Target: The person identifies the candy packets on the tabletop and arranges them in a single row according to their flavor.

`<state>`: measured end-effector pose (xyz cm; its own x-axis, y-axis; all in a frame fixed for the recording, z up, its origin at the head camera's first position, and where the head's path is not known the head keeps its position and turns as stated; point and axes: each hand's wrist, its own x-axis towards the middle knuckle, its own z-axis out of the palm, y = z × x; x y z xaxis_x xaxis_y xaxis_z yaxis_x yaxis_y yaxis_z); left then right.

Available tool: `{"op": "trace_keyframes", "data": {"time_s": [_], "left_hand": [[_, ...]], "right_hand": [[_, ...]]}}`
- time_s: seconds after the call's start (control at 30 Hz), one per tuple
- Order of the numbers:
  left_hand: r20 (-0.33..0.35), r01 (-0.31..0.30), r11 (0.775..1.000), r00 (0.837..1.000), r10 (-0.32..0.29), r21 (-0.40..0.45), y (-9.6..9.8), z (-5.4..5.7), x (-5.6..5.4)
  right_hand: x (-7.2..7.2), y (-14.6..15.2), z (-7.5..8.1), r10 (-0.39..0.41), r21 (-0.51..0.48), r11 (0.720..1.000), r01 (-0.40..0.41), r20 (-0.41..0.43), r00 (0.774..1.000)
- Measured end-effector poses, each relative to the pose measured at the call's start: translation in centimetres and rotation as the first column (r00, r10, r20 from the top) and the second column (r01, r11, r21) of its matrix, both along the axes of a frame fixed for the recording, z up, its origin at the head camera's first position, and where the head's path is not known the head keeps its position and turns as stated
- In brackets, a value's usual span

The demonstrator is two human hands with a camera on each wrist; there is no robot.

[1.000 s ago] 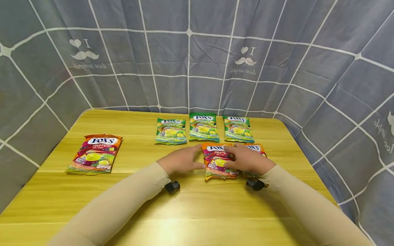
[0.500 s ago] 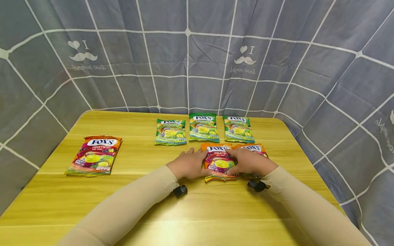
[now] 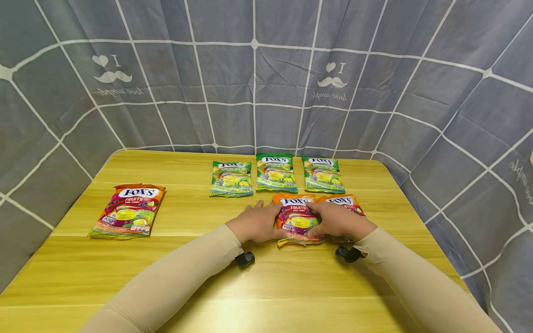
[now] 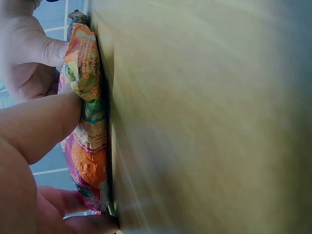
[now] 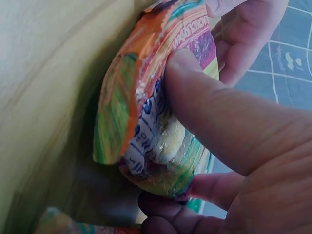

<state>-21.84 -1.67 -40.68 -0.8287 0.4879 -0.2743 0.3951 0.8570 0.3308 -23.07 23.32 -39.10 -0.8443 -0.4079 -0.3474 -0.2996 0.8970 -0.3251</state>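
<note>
Head view, and what a tight spot: left hand [image 3: 259,223] at nine o'clock of the candy bag [image 3: 298,221], right hand [image 3: 339,221] at three, both clamped on it, thumbs on the wrapper and fingers curled round the sides in the wrist views. Down towards five o'clock from the middle of the scene, on the table [image 3: 195,212] or barely above it; cannot tell which. Now for the danger! At three, a second fruit bag [image 3: 345,200], half hidden behind the right hand; touching those fingers or not, impossible to say. Could get knocked askew, probably by a careless sweep of the knuckles. Risk too of a buckle in the held wrapper, from too hard a squeeze at both sides. Tight at eleven: just beyond the top seam, the middle green bag [image 3: 275,173], with the left green bag [image 3: 231,179] at ten and the right green bag [image 3: 323,175] at one; likely to be bumped by any forward push. Behind them, the far edge [image 3: 179,152] and the grey curtain [image 3: 233,74]. Room to move? Plenty at six, near edge out of view; a wide lane at nine, as far as the lone fruit bag [image 3: 128,210]; less at three, with the right-hand edge [image 3: 408,209] slanting in
</note>
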Motion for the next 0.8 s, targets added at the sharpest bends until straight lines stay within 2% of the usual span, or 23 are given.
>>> {"op": "trace_keyframes", "data": {"time_s": [0.27, 0.53, 0.8], "left_hand": [[0.027, -0.007, 0.998, 1.0, 0.005, 0.057, 0.0, -0.1, -0.1], [0.016, -0.004, 0.993, 1.0, 0.002, 0.122, -0.1, -0.3, 0.1], [0.063, -0.048, 0.968, 0.997, 0.033, 0.248, -0.5, -0.1, 0.5]], "right_hand": [[0.0, -0.1, 0.0, 0.004, -0.006, 1.0, -0.005, -0.019, 1.0], [0.5, -0.5, 0.2, -0.011, -0.021, 1.0, 0.011, -0.029, 1.0], [1.4, -1.6, 0.9, -0.06, -0.052, 0.997, 0.057, -0.067, 0.996]]}}
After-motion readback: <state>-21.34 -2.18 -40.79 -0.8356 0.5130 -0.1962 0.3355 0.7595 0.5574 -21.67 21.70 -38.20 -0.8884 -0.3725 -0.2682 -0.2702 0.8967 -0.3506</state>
